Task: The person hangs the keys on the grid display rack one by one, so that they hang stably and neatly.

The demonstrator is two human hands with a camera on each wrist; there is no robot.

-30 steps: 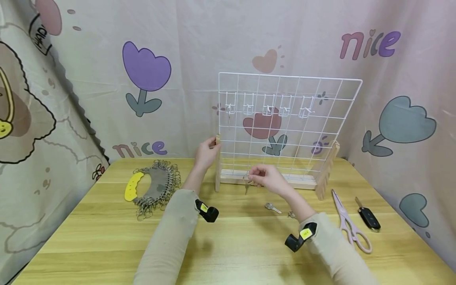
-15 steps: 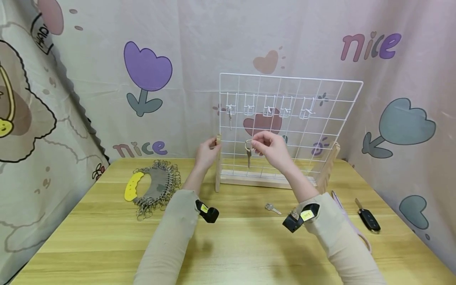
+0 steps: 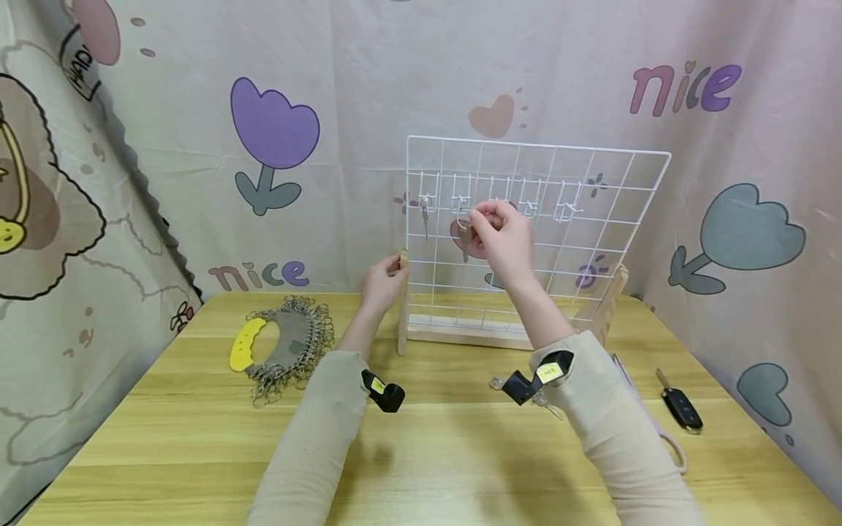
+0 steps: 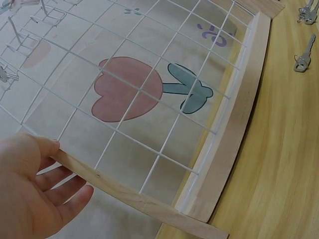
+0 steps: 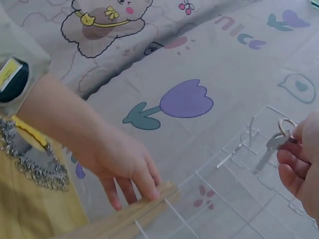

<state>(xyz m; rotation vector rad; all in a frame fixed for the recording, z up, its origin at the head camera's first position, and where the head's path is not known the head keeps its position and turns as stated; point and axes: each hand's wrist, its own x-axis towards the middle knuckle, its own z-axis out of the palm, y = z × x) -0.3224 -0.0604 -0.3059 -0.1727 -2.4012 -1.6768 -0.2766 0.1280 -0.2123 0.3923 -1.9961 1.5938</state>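
Right hand (image 3: 505, 237): thumb and index closing together, pinching a key ring (image 3: 460, 218); a silver key (image 3: 465, 245) is dangling from it, tip down. Ring is sitting right by the second hook (image 3: 462, 201) from the left on the white wire grid rack (image 3: 517, 143); can't tell if it's looping over yet. Other right fingers are curling in.

Left hand (image 3: 383, 286): thumb and fingers bracketing the wooden upright (image 3: 403, 314) on the rack's left side, gripping it near the top.

Another key (image 3: 425, 219) is hanging on the leftmost hook. On the wooden table (image 3: 427, 467), more keys (image 4: 302, 62) are lying in front of the rack. Over on the right, a black car key (image 3: 682, 408) is lying beside scissors (image 3: 674, 449), my sleeve mostly covering those. Far left, a yellow-handled chainmail-like ring bundle (image 3: 245, 345) is resting flat.
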